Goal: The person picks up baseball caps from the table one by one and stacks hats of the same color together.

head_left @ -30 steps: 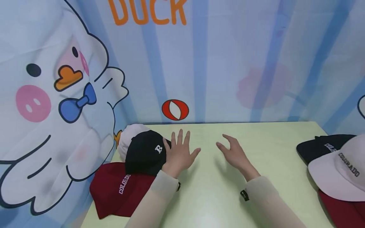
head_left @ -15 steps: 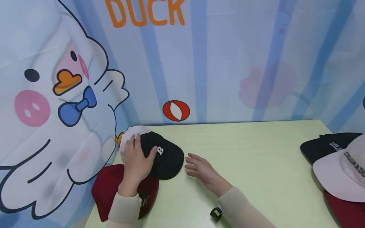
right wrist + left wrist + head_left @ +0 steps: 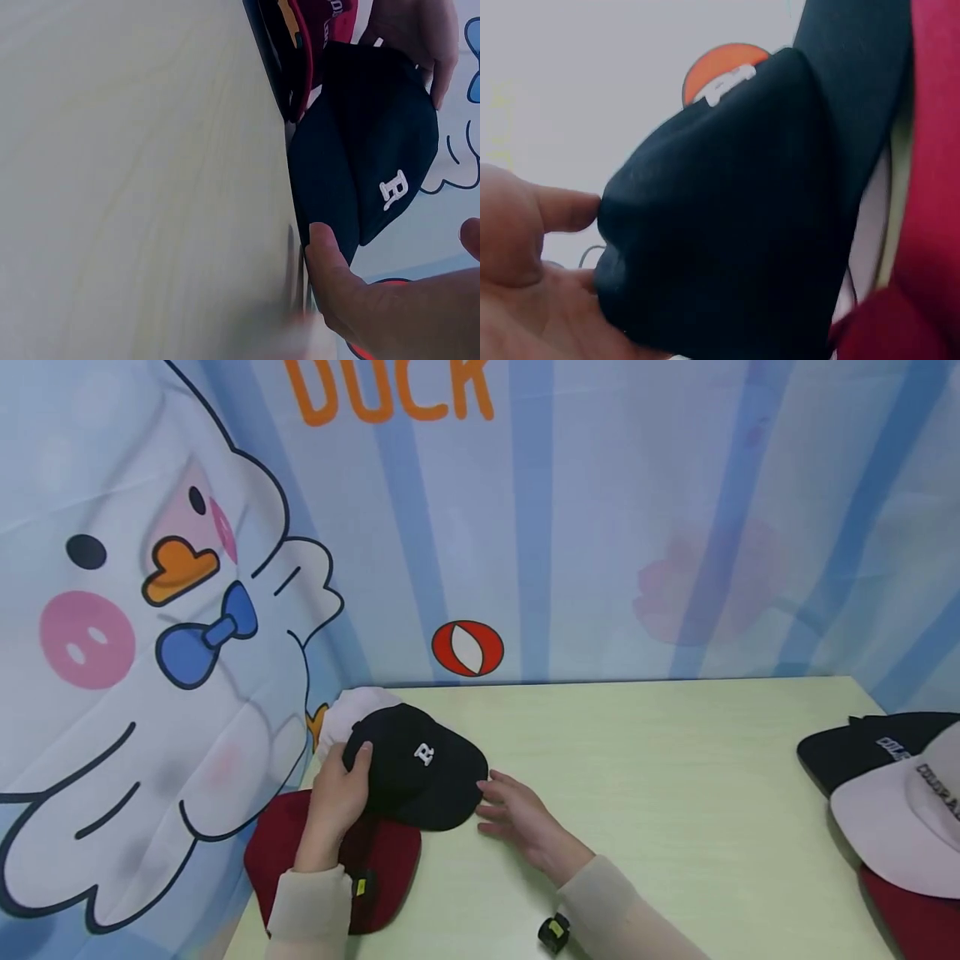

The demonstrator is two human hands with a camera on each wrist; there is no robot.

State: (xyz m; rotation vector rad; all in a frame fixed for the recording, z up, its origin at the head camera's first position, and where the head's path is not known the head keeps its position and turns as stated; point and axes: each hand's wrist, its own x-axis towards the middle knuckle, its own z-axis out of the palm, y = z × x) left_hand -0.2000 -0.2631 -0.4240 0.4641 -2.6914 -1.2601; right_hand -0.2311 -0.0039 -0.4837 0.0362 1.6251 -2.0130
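Note:
A black baseball cap [image 3: 408,768] with a white letter R lies on the left of the table, partly over a white cap [image 3: 360,714] and a dark red cap [image 3: 285,843]. My left hand [image 3: 336,802] pinches the back of its crown between thumb and fingers, as the left wrist view also shows. At the brim's tip is my right hand [image 3: 525,822], fingers extended; in the right wrist view a finger [image 3: 326,251] touches the brim edge. Much of the white cap is hidden behind the black one.
On the table's right side, a white Colorado cap [image 3: 877,835] overlaps a black cap [image 3: 840,752] and a dark red cap [image 3: 911,910]. The pale yellow table [image 3: 660,752] meets a blue cartoon duck curtain [image 3: 585,527] at its back and left.
My left hand has moved left and down, from the black cap's front to the back of its crown, which it now grips. The right hand has come left to the brim.

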